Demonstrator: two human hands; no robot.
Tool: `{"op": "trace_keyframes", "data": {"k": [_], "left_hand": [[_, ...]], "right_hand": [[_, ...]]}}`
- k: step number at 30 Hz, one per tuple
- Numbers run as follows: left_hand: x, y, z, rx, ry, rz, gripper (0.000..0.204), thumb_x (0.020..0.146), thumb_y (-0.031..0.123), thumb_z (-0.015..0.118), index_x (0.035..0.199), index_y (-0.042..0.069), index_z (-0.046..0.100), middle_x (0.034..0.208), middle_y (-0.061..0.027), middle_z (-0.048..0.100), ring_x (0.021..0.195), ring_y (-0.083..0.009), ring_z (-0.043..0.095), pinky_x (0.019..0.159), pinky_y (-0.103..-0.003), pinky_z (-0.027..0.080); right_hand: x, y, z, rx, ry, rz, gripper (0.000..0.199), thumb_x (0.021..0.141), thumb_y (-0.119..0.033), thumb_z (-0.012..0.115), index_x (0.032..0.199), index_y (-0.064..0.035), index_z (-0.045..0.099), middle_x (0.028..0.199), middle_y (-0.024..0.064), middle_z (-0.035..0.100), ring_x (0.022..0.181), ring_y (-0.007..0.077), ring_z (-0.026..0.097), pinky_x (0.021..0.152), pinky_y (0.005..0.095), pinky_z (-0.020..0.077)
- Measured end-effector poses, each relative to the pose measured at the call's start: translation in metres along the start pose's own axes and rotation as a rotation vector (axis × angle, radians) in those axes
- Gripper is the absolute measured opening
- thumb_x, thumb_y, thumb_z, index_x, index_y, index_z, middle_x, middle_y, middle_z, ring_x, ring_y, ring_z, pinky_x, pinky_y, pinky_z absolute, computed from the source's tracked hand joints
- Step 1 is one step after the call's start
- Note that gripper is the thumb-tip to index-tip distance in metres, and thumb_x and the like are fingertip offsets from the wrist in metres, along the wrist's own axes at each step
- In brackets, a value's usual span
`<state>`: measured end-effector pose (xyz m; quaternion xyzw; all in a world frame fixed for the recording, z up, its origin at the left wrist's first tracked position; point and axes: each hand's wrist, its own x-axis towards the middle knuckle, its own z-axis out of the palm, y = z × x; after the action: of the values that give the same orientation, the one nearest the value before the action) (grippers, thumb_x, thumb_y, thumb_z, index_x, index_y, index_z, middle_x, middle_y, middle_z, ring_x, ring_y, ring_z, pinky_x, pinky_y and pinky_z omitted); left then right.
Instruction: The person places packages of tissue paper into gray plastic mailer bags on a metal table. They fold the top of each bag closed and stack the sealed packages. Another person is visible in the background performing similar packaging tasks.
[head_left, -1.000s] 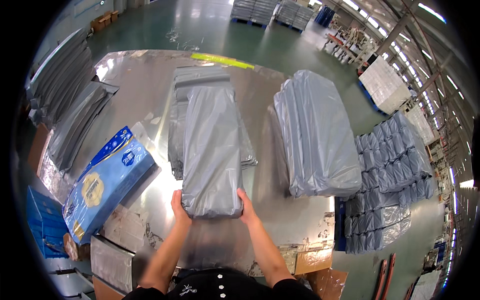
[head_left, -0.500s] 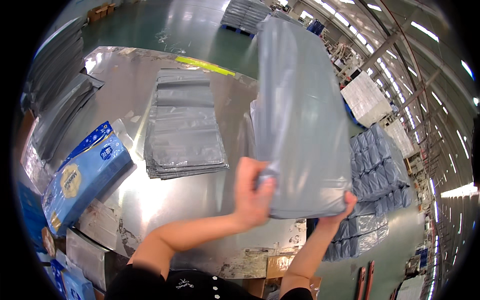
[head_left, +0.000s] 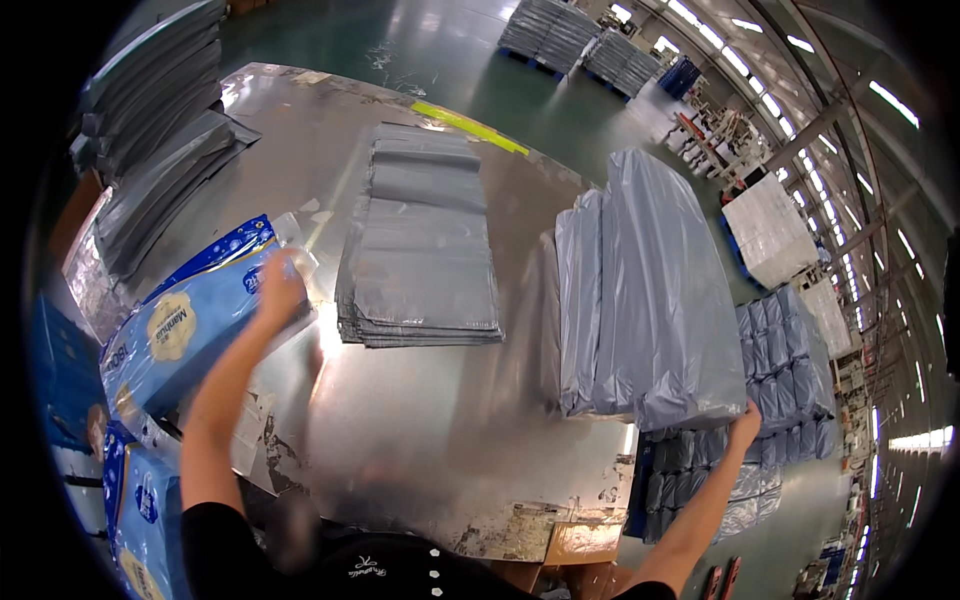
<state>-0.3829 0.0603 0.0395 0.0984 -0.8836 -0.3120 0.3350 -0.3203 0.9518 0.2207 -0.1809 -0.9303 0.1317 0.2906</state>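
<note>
Left hand (head_left: 282,285) at the blue pack (head_left: 190,312), nine o'clock on the worktop (head_left: 450,430), grip impossible to call; right hand (head_left: 745,424) touches the grey bundle's corner (head_left: 670,290) at three, grip hidden too; flat grey bags (head_left: 425,240) lie towards twelve!

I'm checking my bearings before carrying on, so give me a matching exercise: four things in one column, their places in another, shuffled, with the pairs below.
Things:
1. left hand
2. right hand
3. stack of flat grey bags
4. yellow strip

Places:
A. at the near right corner of a grey-wrapped pack
B. along the far edge of the metal table
C. over the right end of the blue package
D. between the blue package and the grey-wrapped pack

Pairs: 1-C, 2-A, 3-D, 4-B
</note>
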Motion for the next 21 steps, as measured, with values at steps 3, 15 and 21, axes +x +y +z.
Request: {"op": "trace_keyframes", "data": {"k": [3, 15, 21], "left_hand": [[0.006, -0.140, -0.125, 0.520, 0.179, -0.105, 0.043, 0.078, 0.002, 0.059, 0.120, 0.000, 0.050, 0.121, -0.0196, 0.052, 0.108, -0.0380, 0.050, 0.092, -0.043, 0.042], [-0.065, -0.187, -0.216, 1.030, -0.324, -0.437, 0.075, 0.083, 0.062, 0.048, 0.126, 0.002, 0.050, 0.119, -0.0214, 0.054, 0.116, -0.0362, 0.048, 0.105, -0.046, 0.029], [-0.059, -0.155, -0.256, 0.611, -0.624, -0.318, 0.058, 0.080, 0.051, 0.059, 0.112, 0.003, 0.059, 0.105, -0.0207, 0.059, 0.093, -0.0366, 0.059, 0.081, -0.046, 0.047]], "right_hand": [[-0.016, -0.146, -0.018, -0.122, 0.367, -0.109, 0.051, 0.083, -0.043, 0.060, 0.122, -0.0096, 0.060, 0.114, 0.0127, 0.063, 0.110, 0.0323, 0.055, 0.096, 0.0413, 0.0399], [-0.017, -0.331, 0.060, -0.617, -0.217, -0.127, 0.062, 0.090, -0.041, 0.053, 0.145, -0.0339, 0.026, 0.146, 0.0135, 0.033, 0.129, 0.0462, 0.033, 0.092, 0.0735, 0.0281], [-0.152, -0.402, 0.124, 0.094, -0.069, -0.909, 0.050, 0.086, -0.027, 0.059, 0.129, -0.0056, 0.049, 0.121, 0.0182, 0.053, 0.111, 0.0385, 0.050, 0.092, 0.0498, 0.0402]]}}
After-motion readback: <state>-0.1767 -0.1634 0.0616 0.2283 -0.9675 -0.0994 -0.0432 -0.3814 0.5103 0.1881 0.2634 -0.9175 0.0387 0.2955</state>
